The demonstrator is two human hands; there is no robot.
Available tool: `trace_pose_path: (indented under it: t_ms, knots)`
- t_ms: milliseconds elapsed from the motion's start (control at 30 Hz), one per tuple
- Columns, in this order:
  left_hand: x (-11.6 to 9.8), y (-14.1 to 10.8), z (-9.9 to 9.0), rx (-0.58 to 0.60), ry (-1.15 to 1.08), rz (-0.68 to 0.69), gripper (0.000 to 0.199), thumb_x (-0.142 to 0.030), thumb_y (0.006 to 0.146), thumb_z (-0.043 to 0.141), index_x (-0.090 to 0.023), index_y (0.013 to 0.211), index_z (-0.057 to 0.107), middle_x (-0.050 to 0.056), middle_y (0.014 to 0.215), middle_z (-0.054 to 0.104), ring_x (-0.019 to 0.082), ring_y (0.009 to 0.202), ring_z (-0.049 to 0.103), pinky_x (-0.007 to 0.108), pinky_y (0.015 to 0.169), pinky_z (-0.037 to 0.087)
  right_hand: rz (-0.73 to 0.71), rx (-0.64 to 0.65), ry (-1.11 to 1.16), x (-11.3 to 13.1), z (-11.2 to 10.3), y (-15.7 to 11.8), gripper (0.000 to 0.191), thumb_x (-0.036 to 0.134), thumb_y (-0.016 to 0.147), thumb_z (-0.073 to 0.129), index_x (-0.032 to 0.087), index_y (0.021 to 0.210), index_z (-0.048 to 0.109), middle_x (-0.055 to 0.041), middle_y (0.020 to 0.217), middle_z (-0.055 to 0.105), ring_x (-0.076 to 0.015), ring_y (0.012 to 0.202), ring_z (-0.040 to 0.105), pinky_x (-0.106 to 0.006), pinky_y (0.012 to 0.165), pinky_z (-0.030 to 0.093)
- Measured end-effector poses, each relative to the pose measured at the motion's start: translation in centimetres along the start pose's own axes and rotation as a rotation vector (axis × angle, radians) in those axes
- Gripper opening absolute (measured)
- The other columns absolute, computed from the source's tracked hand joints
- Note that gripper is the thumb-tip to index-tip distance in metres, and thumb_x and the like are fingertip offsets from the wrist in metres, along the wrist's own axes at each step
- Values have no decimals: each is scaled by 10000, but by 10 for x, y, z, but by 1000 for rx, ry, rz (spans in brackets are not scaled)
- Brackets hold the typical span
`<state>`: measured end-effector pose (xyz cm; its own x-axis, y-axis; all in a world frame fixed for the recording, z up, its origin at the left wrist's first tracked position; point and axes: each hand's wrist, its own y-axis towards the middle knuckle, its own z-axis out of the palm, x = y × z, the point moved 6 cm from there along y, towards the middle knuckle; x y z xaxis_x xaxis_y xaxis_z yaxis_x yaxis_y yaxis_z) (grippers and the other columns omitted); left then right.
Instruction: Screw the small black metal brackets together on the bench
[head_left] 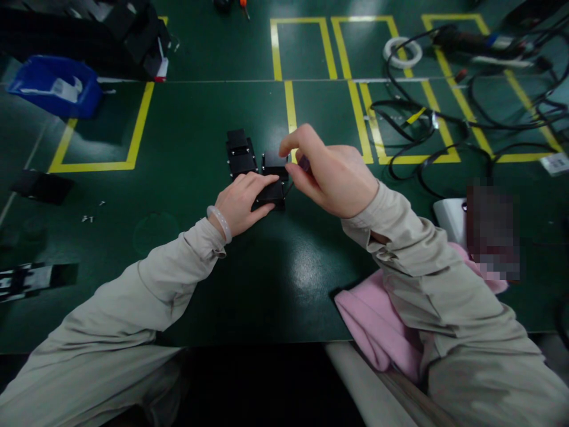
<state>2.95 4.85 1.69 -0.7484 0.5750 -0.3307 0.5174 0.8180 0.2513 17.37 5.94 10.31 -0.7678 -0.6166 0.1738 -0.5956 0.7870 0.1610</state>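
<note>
In the middle of the green table, my left hand point(242, 201) lies over a small black block point(270, 191), its thumb and index finger on either side of it. A second black block point(273, 160) is just behind, with small bright screws at its edges. To the left, black parts point(240, 155) with similar screws stand in a row, partly covered by my left fingers. My right hand point(331, 172) is curled closed beside the blocks, fingertips close to the right edge. Something dark shows inside its grip, too hidden to name.
Loose screws point(91, 218) lie left of my left arm. A blue bin point(57, 86) stands at the far left. Black cables point(444, 124) and a roll of white tape point(402, 53) are at the right. A pink cloth point(377, 320) lies under my right forearm.
</note>
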Motion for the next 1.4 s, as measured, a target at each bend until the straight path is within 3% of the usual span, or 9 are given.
trace_pose_path:
  t_ms: [200, 400, 600, 800, 967, 1200, 1400]
  knots:
    - [0, 0, 1, 0, -6, -6, 474, -303, 934, 598, -137, 1374, 538, 133, 1256, 622, 289, 1111, 583, 437, 992, 480, -23, 54, -60, 1, 1, 1, 509, 491, 1012, 234, 184, 1233, 575, -31, 839, 651, -165, 712, 634, -284, 643, 395]
    - [-1, -1, 0, -19, -14, 4, 471, -299, 937, 595, -135, 1376, 539, 131, 1254, 627, 287, 1110, 583, 438, 996, 478, -21, 22, -30, 2, 0, 0, 444, 325, 994, 251, 175, 1291, 544, -24, 851, 651, -145, 717, 622, -274, 652, 386]
    - [-1, -1, 0, -16, 2, -5, 468, -305, 934, 603, -141, 1368, 547, 127, 1244, 634, 283, 1100, 592, 430, 986, 487, -9, 53, -43, 0, -1, 0, 504, 487, 1008, 246, 199, 1240, 589, -12, 788, 638, -152, 675, 599, -285, 634, 373]
    - [0, -1, 0, -7, -8, -6, 480, -306, 939, 594, -150, 1389, 533, 127, 1256, 629, 285, 1117, 588, 441, 996, 485, -14, 25, 12, 2, -4, 0, 429, 324, 996, 289, 171, 1293, 559, -16, 824, 643, -149, 698, 605, -280, 649, 371]
    - [0, 0, 1, -13, 5, -2, 468, -308, 937, 597, -141, 1371, 545, 130, 1244, 632, 288, 1100, 593, 442, 984, 487, 2, 76, -26, 1, -3, 0, 482, 476, 1017, 266, 187, 1228, 589, -21, 817, 657, -159, 720, 623, -290, 656, 375]
    - [-1, 0, 0, -7, -8, 3, 483, -296, 937, 599, -141, 1389, 529, 132, 1262, 627, 287, 1118, 587, 441, 997, 482, 11, 44, -5, 1, -3, 1, 403, 331, 1009, 278, 170, 1279, 530, -35, 879, 681, -162, 766, 654, -289, 690, 431]
    - [0, 0, 1, -7, 14, -9, 467, -308, 935, 599, -151, 1371, 539, 124, 1245, 632, 281, 1097, 594, 434, 989, 483, -1, 61, -54, 1, -4, -1, 476, 456, 1019, 270, 178, 1227, 595, -33, 812, 671, -201, 750, 662, -318, 654, 404]
